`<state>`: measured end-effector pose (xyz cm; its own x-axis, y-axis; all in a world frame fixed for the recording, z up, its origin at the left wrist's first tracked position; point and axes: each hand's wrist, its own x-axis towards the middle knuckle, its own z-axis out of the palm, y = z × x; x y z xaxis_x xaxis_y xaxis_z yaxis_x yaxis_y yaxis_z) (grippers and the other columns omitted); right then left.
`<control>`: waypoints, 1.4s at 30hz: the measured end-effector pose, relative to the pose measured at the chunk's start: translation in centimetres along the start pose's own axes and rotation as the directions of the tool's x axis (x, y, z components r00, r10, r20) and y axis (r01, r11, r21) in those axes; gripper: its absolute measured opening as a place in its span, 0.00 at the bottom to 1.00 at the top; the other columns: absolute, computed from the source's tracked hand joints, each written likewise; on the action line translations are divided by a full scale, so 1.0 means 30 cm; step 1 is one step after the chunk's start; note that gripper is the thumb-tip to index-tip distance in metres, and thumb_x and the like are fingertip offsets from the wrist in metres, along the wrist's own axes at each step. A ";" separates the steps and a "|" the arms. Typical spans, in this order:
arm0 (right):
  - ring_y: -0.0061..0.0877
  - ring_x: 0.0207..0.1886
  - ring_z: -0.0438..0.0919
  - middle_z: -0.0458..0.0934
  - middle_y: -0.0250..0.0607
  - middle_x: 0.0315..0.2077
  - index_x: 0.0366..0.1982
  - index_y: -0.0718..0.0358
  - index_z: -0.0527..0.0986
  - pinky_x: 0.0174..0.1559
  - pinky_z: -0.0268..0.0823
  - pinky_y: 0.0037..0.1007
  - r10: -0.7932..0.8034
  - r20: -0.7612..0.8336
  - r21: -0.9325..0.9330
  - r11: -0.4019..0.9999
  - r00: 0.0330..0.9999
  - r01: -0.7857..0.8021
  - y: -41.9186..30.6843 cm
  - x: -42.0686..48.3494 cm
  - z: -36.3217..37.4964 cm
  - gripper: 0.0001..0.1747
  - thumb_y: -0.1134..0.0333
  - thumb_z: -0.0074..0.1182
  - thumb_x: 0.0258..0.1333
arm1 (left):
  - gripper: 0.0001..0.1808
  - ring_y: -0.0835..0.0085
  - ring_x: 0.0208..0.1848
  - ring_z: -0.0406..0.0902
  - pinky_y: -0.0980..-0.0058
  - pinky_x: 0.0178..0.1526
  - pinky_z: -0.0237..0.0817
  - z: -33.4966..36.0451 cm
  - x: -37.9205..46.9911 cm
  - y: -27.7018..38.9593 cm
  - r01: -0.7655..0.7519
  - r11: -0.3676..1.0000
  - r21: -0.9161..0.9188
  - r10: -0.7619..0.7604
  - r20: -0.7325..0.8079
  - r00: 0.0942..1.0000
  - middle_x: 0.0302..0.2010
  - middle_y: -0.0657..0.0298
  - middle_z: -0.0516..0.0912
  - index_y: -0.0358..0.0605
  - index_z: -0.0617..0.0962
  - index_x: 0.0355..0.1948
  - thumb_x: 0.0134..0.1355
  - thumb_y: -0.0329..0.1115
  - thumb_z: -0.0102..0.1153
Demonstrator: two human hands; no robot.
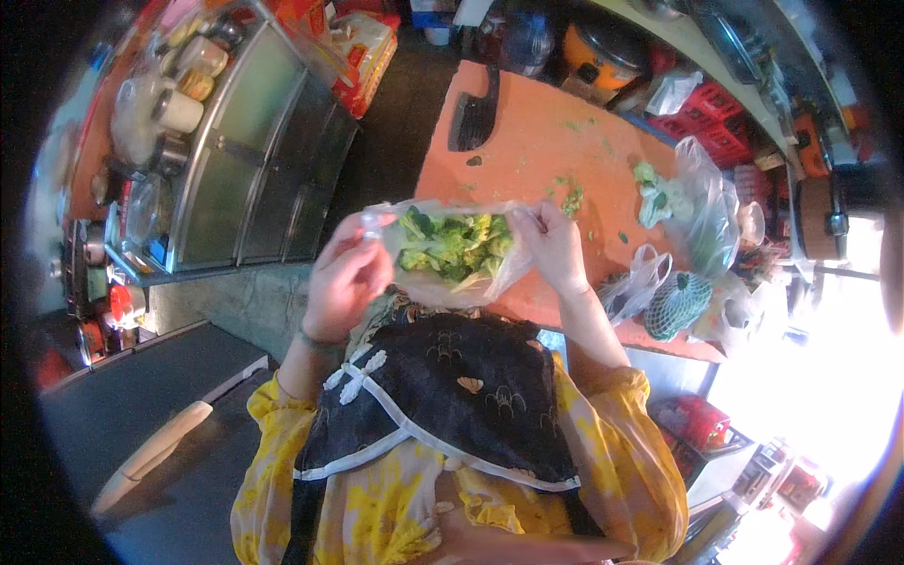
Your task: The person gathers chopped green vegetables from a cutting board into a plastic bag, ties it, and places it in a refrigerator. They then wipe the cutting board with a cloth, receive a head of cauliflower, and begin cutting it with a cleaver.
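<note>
Between my hands hangs a clear plastic bag [487, 295] with cut broccoli florets [455, 244] inside. My left hand [349, 272] pinches the bag's left edge between thumb and fingers. At the opposite edge, my right hand [551, 240] grips the plastic at its upper corner. The bag is held in front of my chest, over the near edge of an orange tabletop [522, 155]. Small green scraps [573, 198] lie on that surface beyond my right hand.
A black cleaver [477, 116] lies at the table's far left corner. Along the right side are a broccoli stalk [653, 194], plastic bags [706, 212] and a netted green item [678, 305]. A metal cabinet [240, 155] stands at left, and a rice cooker [604, 53] at the back.
</note>
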<state>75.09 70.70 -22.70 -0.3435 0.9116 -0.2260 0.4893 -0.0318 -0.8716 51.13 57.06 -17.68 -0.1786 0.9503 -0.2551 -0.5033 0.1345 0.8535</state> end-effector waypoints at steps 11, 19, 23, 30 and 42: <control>0.16 0.38 0.73 0.77 0.35 0.36 0.50 0.67 0.69 0.41 0.67 0.21 -0.093 -0.048 0.131 0.986 0.994 0.099 0.097 -0.003 -0.001 0.23 0.73 0.59 0.51 | 0.27 0.80 0.33 0.70 0.82 0.39 0.62 -0.061 0.057 -0.091 0.070 0.984 0.166 -0.071 0.003 0.997 0.32 0.67 0.75 0.47 0.63 0.64 0.62 0.26 0.47; 0.29 0.44 0.74 0.76 0.43 0.42 0.36 0.68 0.74 0.47 0.66 0.31 -0.156 -0.066 -0.293 0.947 0.986 0.130 0.067 -0.076 -0.001 0.14 0.71 0.62 0.47 | 0.23 0.80 0.38 0.74 0.78 0.45 0.66 -0.120 0.042 -0.075 -0.005 0.944 0.330 0.005 0.001 1.000 0.36 0.66 0.78 0.44 0.68 0.60 0.63 0.26 0.50; 0.32 0.52 0.71 0.72 0.46 0.50 0.33 0.67 0.71 0.53 0.62 0.33 -0.568 -0.051 -0.421 0.758 0.821 0.498 0.042 -0.087 0.031 0.09 0.73 0.58 0.49 | 0.17 0.77 0.34 0.77 0.76 0.39 0.68 -0.135 0.032 -0.054 -0.043 0.766 0.642 0.005 0.061 0.998 0.34 0.63 0.79 0.42 0.73 0.52 0.61 0.27 0.53; 0.34 0.57 0.67 0.66 0.46 0.52 0.53 0.63 0.62 0.57 0.60 0.36 -0.411 0.329 0.559 0.810 0.850 0.175 0.085 -0.085 0.223 0.31 0.70 0.62 0.48 | 0.10 0.59 0.40 0.74 0.61 0.46 0.64 -0.032 0.095 -0.038 -0.654 0.173 0.737 0.081 0.651 0.755 0.34 0.61 0.78 0.46 0.77 0.36 0.50 0.27 0.56; 0.30 0.41 0.76 0.78 0.40 0.39 0.41 0.66 0.74 0.45 0.69 0.30 -0.495 0.093 0.035 0.869 0.864 0.494 0.231 -0.002 0.344 0.12 0.73 0.48 0.54 | 0.27 0.57 0.57 0.67 0.58 0.60 0.56 -0.028 0.180 -0.217 -0.680 0.441 0.586 0.383 0.562 0.733 0.51 0.54 0.70 0.47 0.70 0.50 0.48 0.32 0.64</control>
<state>70.23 66.19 -33.23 -0.6137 0.7650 0.1953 0.2275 0.4082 -0.8841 52.74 61.08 -25.00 0.1517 0.9061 0.3950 0.3949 -0.4219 0.8161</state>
